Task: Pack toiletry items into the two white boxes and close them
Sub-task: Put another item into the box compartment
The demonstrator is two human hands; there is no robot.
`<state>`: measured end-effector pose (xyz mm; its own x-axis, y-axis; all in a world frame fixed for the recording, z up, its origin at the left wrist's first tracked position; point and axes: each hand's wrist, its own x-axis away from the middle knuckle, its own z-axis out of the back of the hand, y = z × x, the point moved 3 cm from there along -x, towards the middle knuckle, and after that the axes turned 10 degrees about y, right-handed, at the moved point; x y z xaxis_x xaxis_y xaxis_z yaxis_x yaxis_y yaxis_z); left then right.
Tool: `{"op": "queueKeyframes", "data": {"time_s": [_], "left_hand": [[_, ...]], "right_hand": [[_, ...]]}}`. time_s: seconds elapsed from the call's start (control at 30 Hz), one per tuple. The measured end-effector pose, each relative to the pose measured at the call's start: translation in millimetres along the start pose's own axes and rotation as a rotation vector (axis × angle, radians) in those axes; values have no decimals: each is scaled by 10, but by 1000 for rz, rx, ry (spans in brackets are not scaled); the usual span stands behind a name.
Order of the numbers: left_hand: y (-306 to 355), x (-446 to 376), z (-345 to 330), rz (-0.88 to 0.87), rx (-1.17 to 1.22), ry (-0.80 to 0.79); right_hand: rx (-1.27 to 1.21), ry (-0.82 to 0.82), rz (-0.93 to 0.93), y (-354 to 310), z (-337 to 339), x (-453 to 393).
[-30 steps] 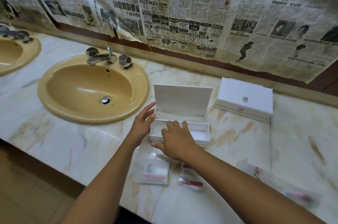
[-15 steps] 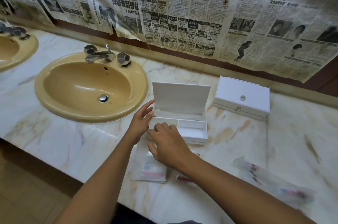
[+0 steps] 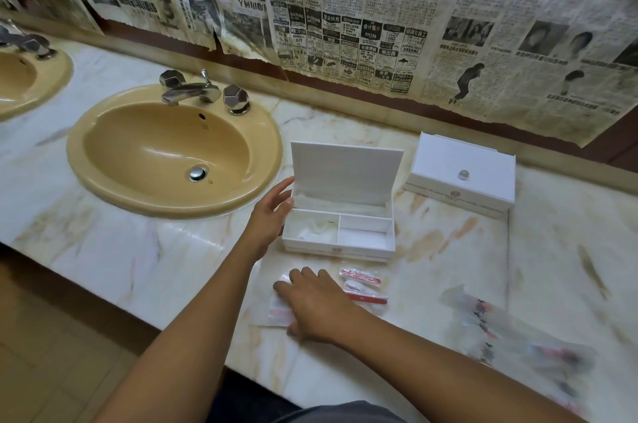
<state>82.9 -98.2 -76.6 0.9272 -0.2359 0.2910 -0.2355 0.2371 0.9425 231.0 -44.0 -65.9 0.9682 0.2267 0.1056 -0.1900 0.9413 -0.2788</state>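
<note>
Marble worktop (image 3: 103, 250) ran under a newspaper-covered wall (image 3: 345, 8), with a yellow sink (image 3: 165, 153) toward its left. Near the front edge stood the open white box (image 3: 340, 215), lid up, something pale in its left compartment. The left hand (image 3: 271, 215) touched its left side, fingers straight. The right hand (image 3: 312, 301) lay flat on a clear packet (image 3: 278, 310) beside red-striped packets (image 3: 362, 288). The closed white box (image 3: 461, 177) sat by the back edge.

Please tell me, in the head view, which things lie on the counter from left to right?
Yellow sink → left hand → open white box → closed white box.
</note>
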Motion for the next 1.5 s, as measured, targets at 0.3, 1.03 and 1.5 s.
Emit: {"op": "queueKeyframes", "data": {"time_s": [0.3,1.03,1.5], "left_hand": [[9,-3,-15,-8,9,-4],[-9,5,19,-78,-22,-29],[0,-32,-1,-32,39,-25]], "right_hand": [[-4,53,-21,-36,175,5],[28,512,-195,443,1366,-326],[59,134,-197,506,793,-451]]}}
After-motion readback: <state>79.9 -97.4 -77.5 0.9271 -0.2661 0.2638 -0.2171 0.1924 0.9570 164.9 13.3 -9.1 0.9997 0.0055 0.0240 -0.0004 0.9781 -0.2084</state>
